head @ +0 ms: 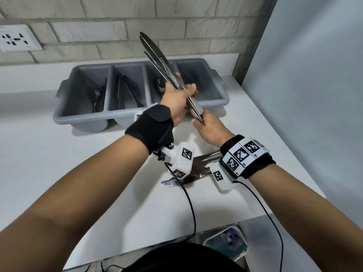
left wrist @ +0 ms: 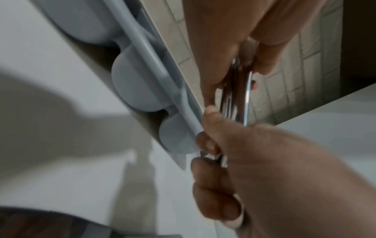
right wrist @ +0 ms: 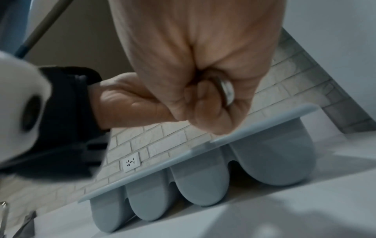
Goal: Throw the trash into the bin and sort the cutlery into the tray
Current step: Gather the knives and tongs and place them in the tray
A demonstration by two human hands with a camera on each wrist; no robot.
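A bundle of steel knives [head: 157,57] tilts up and to the left above the grey four-part cutlery tray [head: 82,116]. My left hand [head: 182,93] grips the bundle at mid-length. Just below it, my right hand [head: 206,124] is closed round the handle ends. In the left wrist view the left hand [left wrist: 234,40] and the right hand [left wrist: 284,161] both clasp the knives [left wrist: 245,96]. The right wrist view shows the right hand [right wrist: 203,72] fisted round a handle end [right wrist: 227,91]. More forks and a knife [head: 198,169] lie on the table under my wrists, partly hidden.
The three left tray compartments hold dark cutlery; the rightmost is mostly hidden by the knives. A bin [head: 225,244] with trash stands below the table's near right corner. A brick wall with a socket [head: 17,38] runs behind. A grey panel [head: 304,95] bounds the right.
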